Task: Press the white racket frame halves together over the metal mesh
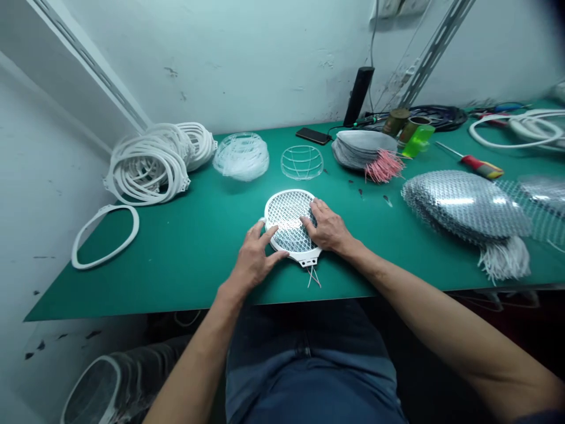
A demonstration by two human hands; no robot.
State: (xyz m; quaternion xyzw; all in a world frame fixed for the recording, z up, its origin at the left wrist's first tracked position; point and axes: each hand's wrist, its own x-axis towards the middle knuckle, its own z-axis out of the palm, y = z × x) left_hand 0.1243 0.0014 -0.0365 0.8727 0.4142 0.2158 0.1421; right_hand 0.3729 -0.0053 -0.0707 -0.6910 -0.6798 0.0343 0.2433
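A white oval racket head [286, 213] with mesh inside lies flat on the green table [185, 247], thin wires trailing from its near end. My left hand [255, 256] rests on its lower left rim, fingers spread and pressing down. My right hand [326, 225] lies flat on its right side, fingers stretched over the mesh. Neither hand is wrapped round the frame.
A pile of white oval frames [152, 162] and one loose frame [105, 235] sit at the left. Clear plastic grids [241, 155] and one single clear grid [302, 162] lie behind. Metal mesh stacks [463, 203], grey mesh with pink wires [368, 150], a screwdriver [474, 163] and a phone [313, 136] are at the right.
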